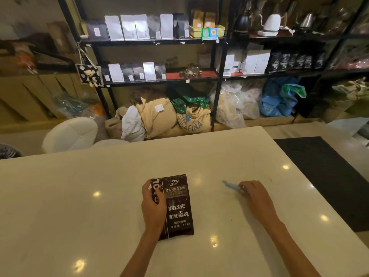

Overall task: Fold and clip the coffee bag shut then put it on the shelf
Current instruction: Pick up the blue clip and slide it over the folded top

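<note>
Bag (177,206) lies flat on the surface (79,196), top end away from me. My left hand (152,204) grasps its left edge; my right hand (253,193) pinches the blue clip (231,185), just beside the bag. I can't see a fold in the top. I'd flatten the top, roll it tight toward me, pin it left-handed, then clip across. Shelf (159,42) waits beyond.

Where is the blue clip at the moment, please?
The blue clip lies on the white table, under the right hand's fingertips, right of the coffee bag.
</note>
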{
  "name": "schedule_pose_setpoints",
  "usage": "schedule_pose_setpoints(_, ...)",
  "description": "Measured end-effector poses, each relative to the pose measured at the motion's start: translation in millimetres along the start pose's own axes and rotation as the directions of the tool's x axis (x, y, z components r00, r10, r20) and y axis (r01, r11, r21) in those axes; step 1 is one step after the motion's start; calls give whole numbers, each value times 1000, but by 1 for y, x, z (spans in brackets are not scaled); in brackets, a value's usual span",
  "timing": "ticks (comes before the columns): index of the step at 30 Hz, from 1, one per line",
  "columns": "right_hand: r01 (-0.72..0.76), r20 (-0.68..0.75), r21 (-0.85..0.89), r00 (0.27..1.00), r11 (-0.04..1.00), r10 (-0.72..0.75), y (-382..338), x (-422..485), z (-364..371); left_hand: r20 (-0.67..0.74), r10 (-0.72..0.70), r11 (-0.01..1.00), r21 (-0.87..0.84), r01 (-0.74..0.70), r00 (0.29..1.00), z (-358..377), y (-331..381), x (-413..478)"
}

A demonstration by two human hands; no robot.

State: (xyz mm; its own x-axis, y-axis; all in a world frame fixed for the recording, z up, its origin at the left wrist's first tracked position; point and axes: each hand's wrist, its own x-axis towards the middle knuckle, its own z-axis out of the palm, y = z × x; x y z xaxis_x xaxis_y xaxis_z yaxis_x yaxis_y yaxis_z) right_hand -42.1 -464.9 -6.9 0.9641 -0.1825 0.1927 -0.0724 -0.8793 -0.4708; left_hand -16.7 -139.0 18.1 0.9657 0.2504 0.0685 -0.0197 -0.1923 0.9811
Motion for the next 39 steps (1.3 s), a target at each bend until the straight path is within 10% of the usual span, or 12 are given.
schedule_pose_setpoints(6,83,93,430,986,899,-136,-109,4,-5,69,131,978,156,-140,989,-4,-2,2)
schedule_pose_setpoints(9,286,192,261,920,922,-341,-145,5,4,124,72,996,42,-77,990,-5,2,0)
schedule_pose_setpoints(18,555,-161,94,828,827,-537,-144,14,15,305,-20,999,-39,34,952,4,26,2)
schedule_pose_setpoints(24,284,35,375,947,882,-320,-141,16,6,352,42,998,-52,-25,935,10,31,3)
schedule_pose_setpoints(30,143,323,427,898,893,-299,-150,19,-4,312,80,996,20,-91,947,13,24,8)
schedule_pose_setpoints(34,435,59,135,893,890,-446,-141,16,6,226,45,996,71,-63,973,15,18,14)
schedule_pose_setpoints(39,518,-112,276,854,809,-509,-128,17,13,262,-43,999,17,39,964,16,20,11)
